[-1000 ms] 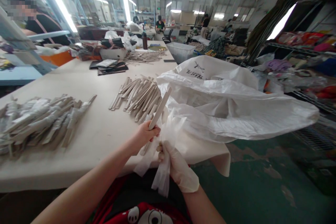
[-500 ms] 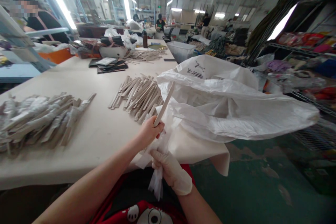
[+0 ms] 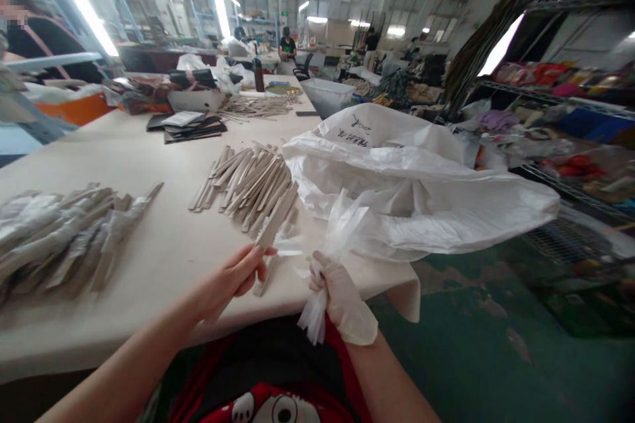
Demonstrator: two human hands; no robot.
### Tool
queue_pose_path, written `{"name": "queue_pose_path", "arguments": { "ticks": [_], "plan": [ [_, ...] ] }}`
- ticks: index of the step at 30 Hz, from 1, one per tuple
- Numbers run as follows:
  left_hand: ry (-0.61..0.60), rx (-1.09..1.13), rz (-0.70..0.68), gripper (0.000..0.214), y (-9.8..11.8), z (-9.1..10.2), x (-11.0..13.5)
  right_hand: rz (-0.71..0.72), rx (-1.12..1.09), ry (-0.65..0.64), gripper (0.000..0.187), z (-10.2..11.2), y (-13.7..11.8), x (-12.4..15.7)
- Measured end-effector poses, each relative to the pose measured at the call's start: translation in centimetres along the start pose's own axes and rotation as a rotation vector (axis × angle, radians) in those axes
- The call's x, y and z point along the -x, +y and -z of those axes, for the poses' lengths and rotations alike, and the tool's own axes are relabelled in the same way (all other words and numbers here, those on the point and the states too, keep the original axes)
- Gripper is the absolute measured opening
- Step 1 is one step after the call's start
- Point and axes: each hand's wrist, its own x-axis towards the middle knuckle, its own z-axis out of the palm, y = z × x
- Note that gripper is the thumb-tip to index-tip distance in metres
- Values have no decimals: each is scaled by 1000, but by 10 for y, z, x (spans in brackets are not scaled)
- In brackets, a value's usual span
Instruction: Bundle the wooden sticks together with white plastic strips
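Bare, my left hand (image 3: pixel 244 271) pinches a flat beige strip (image 3: pixel 274 219) that slants up and away from the fingers. Its far end overlaps a loose pile of similar strips (image 3: pixel 243 175) on the table. My right hand (image 3: pixel 342 301), in a pale thin glove, is closed round a bunch of thin, clear-white plastic film (image 3: pixel 344 221). The film fans out above the fist, and a tail hangs below it. Close behind lies a large white woven sack (image 3: pixel 431 201) with black handwriting. At the left, strips bundled in clear plastic (image 3: pixel 74 231) form a blurred heap.
The cream-covered table (image 3: pixel 173 244) ends just before my body. Further back are dark flat pieces (image 3: pixel 191 127), a bottle (image 3: pixel 258 73) and a grey-white bin (image 3: pixel 327 96). Loaded wire shelves (image 3: pixel 560 89) stand at the right. Other people are in the background.
My hands have moved apart: the left went down and left with the strip, the right up and right with the film. The view has shifted slightly to the right.
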Motion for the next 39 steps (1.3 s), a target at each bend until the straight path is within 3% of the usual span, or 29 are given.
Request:
{"name": "queue_pose_path", "arguments": {
  "ticks": [4, 7, 11, 17, 20, 22, 27, 30, 36, 39],
  "plan": [
    [-173, 45, 163, 47, -14, 8, 45, 35, -81, 43, 31, 2, -12, -10],
    [-250, 52, 203, 42, -27, 7, 64, 106, -79, 74, 30, 1, -14, -16],
    [-279, 71, 208, 35, -38, 6, 72, 177, -32, 92, 31, 2, -13, -19],
    [-343, 83, 316, 44, -34, 2, 71, 332, 110, 137, 33, 7, -17, -17],
    [-327, 65, 309, 46, -32, 1, 68, 420, 219, 118, 34, 8, -19, -13],
    [-328, 48, 292, 43, -33, 1, 65, 396, 227, 49, 34, 5, -16, -8],
    [-279, -70, 311, 31, -40, -5, 51, 143, 130, -80, 26, -5, 2, 5],
    [-289, -72, 227, 32, -45, -5, 45, 29, 41, -83, 26, -4, 3, 7],
    [-11, -185, 13, 31, -42, -14, 33, 28, -29, -11, 28, -11, 5, 11],
    [40, -139, -14, 31, -34, -22, 28, -2, 45, -98, 25, -17, 19, 18]
  ]
}}
